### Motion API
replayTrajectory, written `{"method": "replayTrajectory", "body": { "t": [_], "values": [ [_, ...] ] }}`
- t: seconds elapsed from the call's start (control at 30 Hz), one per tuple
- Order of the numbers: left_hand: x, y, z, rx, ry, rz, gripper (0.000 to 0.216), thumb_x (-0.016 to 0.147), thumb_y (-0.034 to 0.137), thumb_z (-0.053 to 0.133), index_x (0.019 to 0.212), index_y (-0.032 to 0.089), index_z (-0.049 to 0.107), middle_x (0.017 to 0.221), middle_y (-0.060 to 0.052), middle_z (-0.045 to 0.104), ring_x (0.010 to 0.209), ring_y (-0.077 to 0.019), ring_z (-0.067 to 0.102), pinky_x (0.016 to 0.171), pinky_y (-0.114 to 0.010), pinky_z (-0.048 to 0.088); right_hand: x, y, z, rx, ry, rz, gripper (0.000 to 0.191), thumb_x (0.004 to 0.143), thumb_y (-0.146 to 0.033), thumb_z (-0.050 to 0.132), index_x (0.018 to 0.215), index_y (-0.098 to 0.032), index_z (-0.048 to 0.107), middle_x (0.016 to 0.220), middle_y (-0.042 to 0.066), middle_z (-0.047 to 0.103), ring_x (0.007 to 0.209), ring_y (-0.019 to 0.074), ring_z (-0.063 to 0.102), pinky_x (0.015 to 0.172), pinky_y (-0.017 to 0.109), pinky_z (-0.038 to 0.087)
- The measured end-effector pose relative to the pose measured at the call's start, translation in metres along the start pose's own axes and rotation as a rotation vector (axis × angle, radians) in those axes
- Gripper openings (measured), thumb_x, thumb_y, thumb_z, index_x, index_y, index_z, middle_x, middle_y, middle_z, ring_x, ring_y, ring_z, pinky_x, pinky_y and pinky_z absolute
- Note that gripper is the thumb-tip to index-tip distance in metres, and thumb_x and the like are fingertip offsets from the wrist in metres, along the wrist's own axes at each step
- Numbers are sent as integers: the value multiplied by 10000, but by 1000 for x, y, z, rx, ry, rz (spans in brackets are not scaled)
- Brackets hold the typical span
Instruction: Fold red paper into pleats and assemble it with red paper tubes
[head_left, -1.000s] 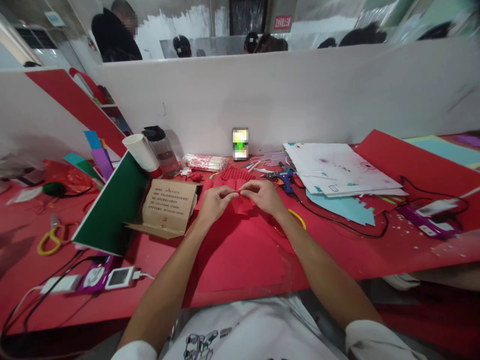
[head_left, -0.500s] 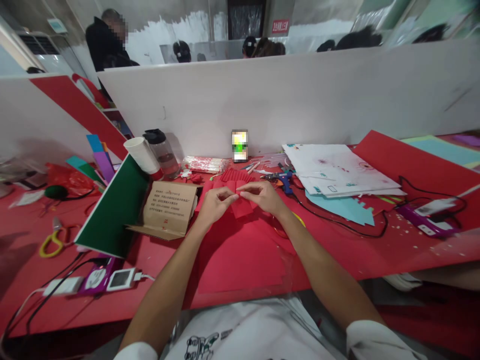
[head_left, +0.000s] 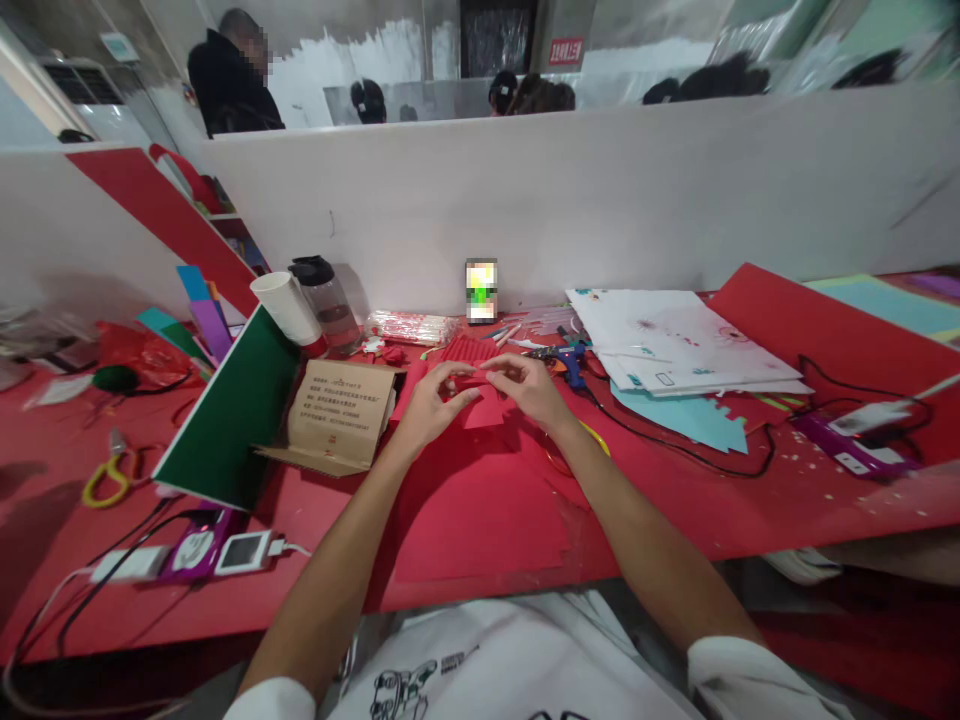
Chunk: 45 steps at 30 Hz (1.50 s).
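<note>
A piece of red paper (head_left: 484,410) is held up between my two hands above the middle of the table. My left hand (head_left: 439,402) grips its left side, with the index finger along the top edge and the thumb lower, a little apart from it. My right hand (head_left: 531,392) pinches the right side near the top edge. Just behind the fingers lies a pleated red paper (head_left: 469,348). Under my forearms several flat red sheets (head_left: 480,520) are spread on the red tabletop. The fingertips partly hide where the paper is gripped.
An opened cardboard box (head_left: 334,415) and a leaning green board (head_left: 225,430) stand left, with yellow scissors (head_left: 107,483) beyond. A blue glue gun (head_left: 574,365) with a black cord lies right, near white printed sheets (head_left: 675,335). A lit phone (head_left: 481,290) leans on the white partition (head_left: 600,200).
My left thumb has come down and away from the index finger, and both hands have tilted the red paper, so its face shows wider. The view has shifted slightly.
</note>
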<state>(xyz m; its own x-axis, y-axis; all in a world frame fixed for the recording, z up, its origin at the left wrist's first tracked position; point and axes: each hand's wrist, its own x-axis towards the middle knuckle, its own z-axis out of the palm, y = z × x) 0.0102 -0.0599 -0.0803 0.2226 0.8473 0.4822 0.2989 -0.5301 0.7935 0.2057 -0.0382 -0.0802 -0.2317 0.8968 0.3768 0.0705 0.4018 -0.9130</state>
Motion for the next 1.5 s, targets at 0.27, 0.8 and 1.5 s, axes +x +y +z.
{"method": "replayTrajectory", "body": {
  "t": [0.27, 0.8, 1.5],
  "values": [
    [1, -9, 6, -30, 64, -14, 238, 812, 231, 755, 1047, 209, 789, 875, -34, 649, 653, -105, 468, 661, -250, 419, 2, 4, 4, 174, 24, 85, 207, 779, -389, 734, 877, -206, 732, 663, -29, 594, 582, 114, 497, 567, 259, 387],
    [2, -8, 3, 30, 64, -91, 272, 815, 310, 743, 1039, 172, 812, 804, -57, 762, 632, -131, 557, 630, -259, 451, -2, 2, -3, -102, -109, -85, 246, 848, -316, 712, 1068, -207, 730, 1017, 67, 767, 893, 198, 709, 828, 347, 555],
    [3, -2, -2, -72, 28, -118, 241, 848, 320, 686, 1002, 181, 809, 936, -80, 801, 846, -208, 727, 808, -323, 563, -3, -1, -3, -196, -49, -137, 198, 872, -362, 686, 982, -209, 746, 970, 58, 770, 865, 198, 710, 807, 334, 552]
  ]
}}
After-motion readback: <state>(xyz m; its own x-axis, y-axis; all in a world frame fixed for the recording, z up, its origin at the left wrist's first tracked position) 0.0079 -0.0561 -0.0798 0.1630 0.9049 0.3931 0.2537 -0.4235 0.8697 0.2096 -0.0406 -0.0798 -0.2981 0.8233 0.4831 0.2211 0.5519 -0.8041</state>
